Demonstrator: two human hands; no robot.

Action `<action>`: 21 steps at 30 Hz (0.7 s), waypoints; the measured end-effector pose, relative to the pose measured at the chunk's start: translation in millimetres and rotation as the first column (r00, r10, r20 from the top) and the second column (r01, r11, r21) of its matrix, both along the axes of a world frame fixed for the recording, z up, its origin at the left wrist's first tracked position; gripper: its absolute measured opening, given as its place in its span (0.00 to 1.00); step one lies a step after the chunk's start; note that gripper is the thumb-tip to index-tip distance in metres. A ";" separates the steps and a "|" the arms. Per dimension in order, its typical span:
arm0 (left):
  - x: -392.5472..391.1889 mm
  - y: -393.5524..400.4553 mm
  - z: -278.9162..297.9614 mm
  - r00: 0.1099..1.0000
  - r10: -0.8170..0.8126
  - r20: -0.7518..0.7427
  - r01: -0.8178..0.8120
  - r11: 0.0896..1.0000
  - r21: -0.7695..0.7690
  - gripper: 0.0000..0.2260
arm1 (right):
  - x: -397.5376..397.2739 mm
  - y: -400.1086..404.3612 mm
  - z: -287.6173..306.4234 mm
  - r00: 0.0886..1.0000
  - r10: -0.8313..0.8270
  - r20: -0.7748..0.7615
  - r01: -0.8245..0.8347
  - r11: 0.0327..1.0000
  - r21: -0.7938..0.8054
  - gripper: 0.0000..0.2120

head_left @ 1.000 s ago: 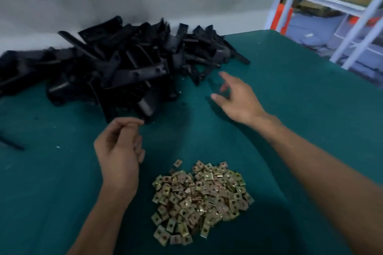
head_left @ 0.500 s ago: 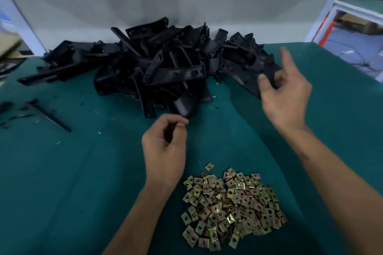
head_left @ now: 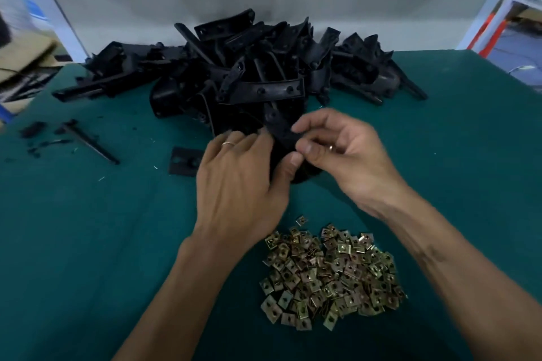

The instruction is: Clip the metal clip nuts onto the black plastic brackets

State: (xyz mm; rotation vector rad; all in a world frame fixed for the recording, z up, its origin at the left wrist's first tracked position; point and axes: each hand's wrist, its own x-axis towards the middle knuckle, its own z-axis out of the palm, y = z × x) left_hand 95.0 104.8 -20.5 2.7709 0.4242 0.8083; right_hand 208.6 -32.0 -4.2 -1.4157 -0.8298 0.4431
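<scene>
A big heap of black plastic brackets (head_left: 252, 73) lies at the back of the green table. Near the front sits a pile of brass-coloured metal clip nuts (head_left: 331, 275). Both hands meet just in front of the heap on one black bracket (head_left: 281, 132). My left hand (head_left: 240, 182) grips its lower part, thumb under it. My right hand (head_left: 343, 152) pinches the bracket's edge between thumb and forefinger. Whether a clip nut sits between those fingers is hidden.
A flat square black piece (head_left: 184, 161) lies left of my left hand. Black offcuts and a thin black strip (head_left: 91, 142) are scattered at the left. A white frame post (head_left: 484, 6) and shelving stand at the right rear. The green table (head_left: 454, 155) edge runs along the right.
My right hand came back from the right end of the heap with a bracket. My left hand moved up to meet it, and both now hold that bracket.
</scene>
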 end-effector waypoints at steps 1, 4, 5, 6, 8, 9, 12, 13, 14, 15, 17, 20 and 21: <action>1.2 4.7 -2.5 1.000 0.023 -0.007 -0.023 0.999 -0.026 0.23 | 1.5 -0.7 -5.1 0.992 0.009 -0.127 -0.009 1.000 0.003 0.07; 3.7 17.6 -15.0 0.996 0.090 0.027 -0.085 0.987 -0.137 0.23 | 10.2 -12.4 -24.3 0.998 0.049 -0.042 -0.059 0.964 -0.258 0.07; 4.0 19.8 -19.9 0.994 0.108 0.034 -0.101 0.980 -0.170 0.23 | 12.2 -17.3 -30.4 0.988 0.133 0.082 -0.090 0.912 -0.399 0.07; 4.2 20.5 -25.0 0.992 0.125 0.033 -0.116 0.974 -0.192 0.23 | 13.0 -20.6 -34.2 0.958 0.235 0.165 -0.121 0.852 -0.509 0.07; 5.2 18.1 -35.1 0.991 0.133 0.011 -0.128 0.973 -0.193 0.22 | 13.0 -22.1 -37.2 0.898 0.374 0.232 -0.158 0.767 -0.622 0.08; 5.9 15.8 -39.1 0.993 0.120 -0.012 -0.121 0.976 -0.182 0.21 | 12.0 -21.0 -37.9 0.878 0.402 0.258 -0.152 0.747 -0.647 0.07; 9.6 12.7 -44.5 0.995 0.063 -0.075 -0.075 0.984 -0.159 0.22 | 9.7 -19.0 -40.4 0.864 0.401 0.305 -0.106 0.737 -0.667 0.06; 10.7 13.4 -45.4 0.995 0.049 -0.087 -0.063 0.985 -0.159 0.23 | 9.4 -19.6 -42.6 0.865 0.391 0.315 -0.096 0.744 -0.662 0.07; 11.4 14.2 -46.2 0.995 0.036 -0.092 -0.051 0.986 -0.159 0.23 | 9.5 -20.8 -44.4 0.870 0.376 0.320 -0.088 0.755 -0.650 0.07; 11.8 14.5 -46.9 0.996 0.024 -0.091 -0.039 0.987 -0.158 0.23 | 10.5 -22.5 -45.2 0.885 0.353 0.303 -0.090 0.770 -0.632 0.08; 11.8 13.7 -47.5 0.996 0.015 -0.090 -0.027 0.991 -0.132 0.22 | 15.2 -26.0 -44.6 0.941 0.273 0.199 -0.127 0.832 -0.540 0.08; 13.7 12.0 -47.3 0.991 0.029 -0.132 -0.036 0.998 -0.051 0.21 | 22.5 -27.7 -48.5 0.996 0.086 -0.020 -0.088 0.970 -0.228 0.10; 14.1 11.5 -47.5 0.989 0.028 -0.144 -0.032 0.999 -0.028 0.22 | 23.5 -26.8 -50.7 0.995 0.036 -0.091 -0.048 0.991 -0.127 0.11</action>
